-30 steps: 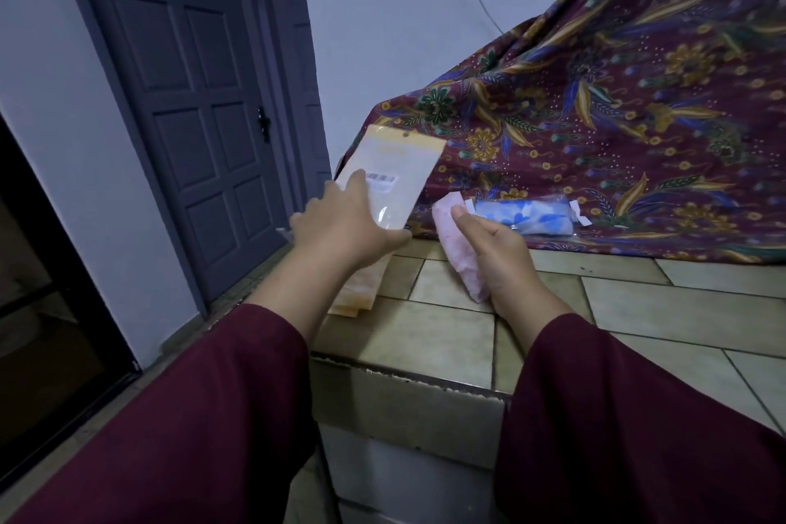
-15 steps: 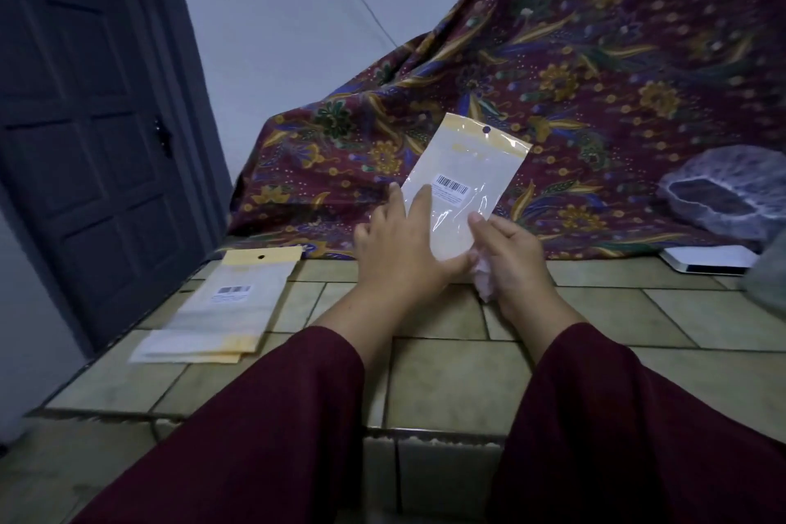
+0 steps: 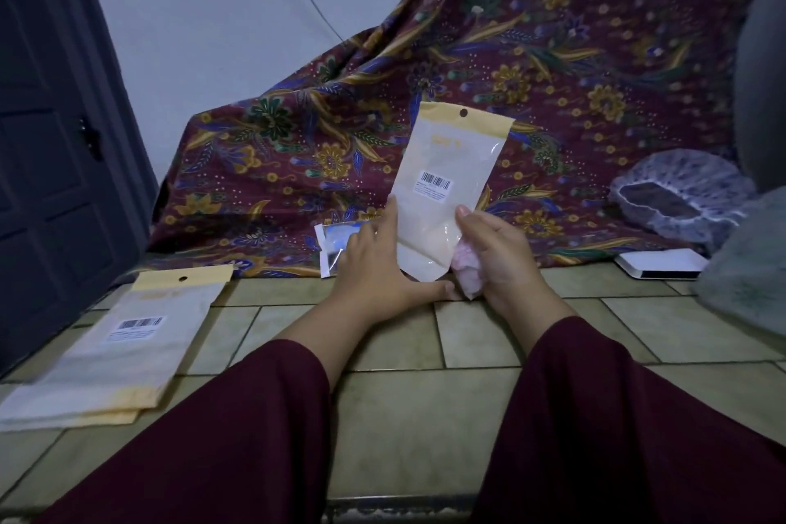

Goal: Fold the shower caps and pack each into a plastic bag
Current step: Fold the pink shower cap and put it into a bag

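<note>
My left hand (image 3: pixel 374 264) holds a plastic bag (image 3: pixel 446 187) upright by its lower left edge; the bag has a yellow header with a hole and a barcode label. My right hand (image 3: pixel 493 251) grips a folded pink shower cap (image 3: pixel 465 272) and touches the bag's right edge with its thumb. A stack of the same bags (image 3: pixel 115 349) lies flat at the left of the tiled counter (image 3: pixel 404 408). Behind my left hand lies a packed bag with a blue cap (image 3: pixel 336 238). An unfolded patterned shower cap (image 3: pixel 676 196) sits at the right.
A dark red batik cloth (image 3: pixel 510 77) drapes over something along the back of the counter. A flat white box (image 3: pixel 659 264) lies at the right, with a pale greenish heap (image 3: pixel 748 264) next to it. A dark door (image 3: pixel 55 140) stands to the left.
The view has swung right from the counter's left end. My left hand carried the bag from near the stack to the middle, where both hands now meet at its lower end.
</note>
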